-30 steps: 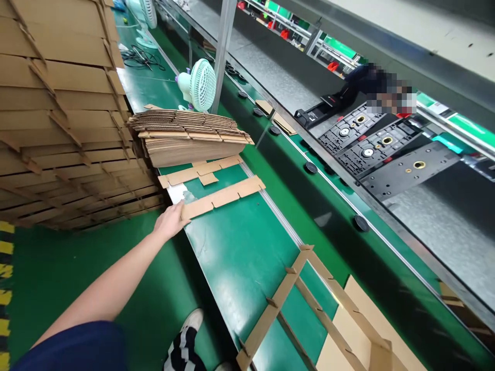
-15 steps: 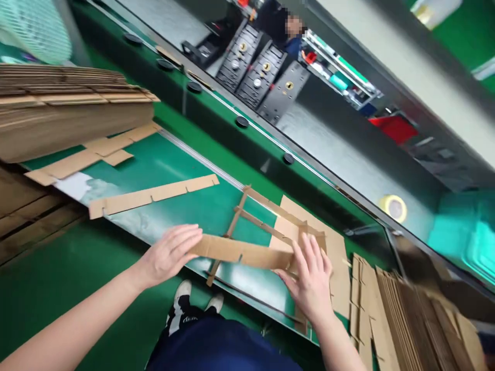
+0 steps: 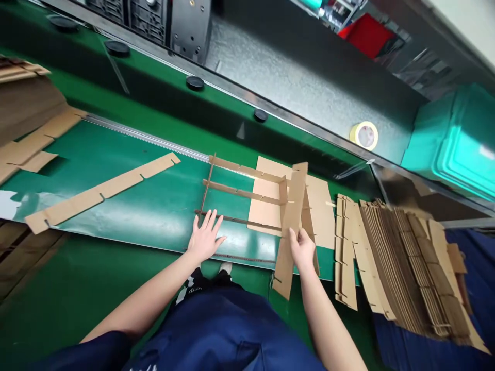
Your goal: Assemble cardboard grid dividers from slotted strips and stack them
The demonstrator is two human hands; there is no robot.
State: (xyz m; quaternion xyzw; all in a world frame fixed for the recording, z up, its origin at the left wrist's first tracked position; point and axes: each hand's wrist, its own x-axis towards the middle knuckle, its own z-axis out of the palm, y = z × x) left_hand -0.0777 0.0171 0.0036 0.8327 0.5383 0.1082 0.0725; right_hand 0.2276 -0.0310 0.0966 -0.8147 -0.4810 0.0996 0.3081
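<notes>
My right hand [image 3: 303,248] grips a slotted cardboard strip [image 3: 293,221] near its middle. The strip stands over the right part of a cardboard divider grid [image 3: 247,193], its lower end reaching past the bench's front edge. My left hand [image 3: 204,237] has its fingers spread at the front left corner of the grid, close to or touching it; contact is unclear. Several strips interlock in the grid, which rests partly on a flat cardboard sheet [image 3: 320,201]. Another slotted strip [image 3: 104,193] lies loose on the green bench top [image 3: 162,206] to the left.
Stacked slotted strips [image 3: 402,263] stand on the right, with a few more strips [image 3: 346,247] beside them. Further cardboard [image 3: 31,108] lies at the left. Behind the bench's back edge are a tape roll [image 3: 364,135], a teal bin [image 3: 456,139] and black equipment [image 3: 154,23].
The strip that both hands held level is now in my right hand alone, turned crosswise at the grid's right. My left hand has let go and opened by the front left corner. The view has shifted.
</notes>
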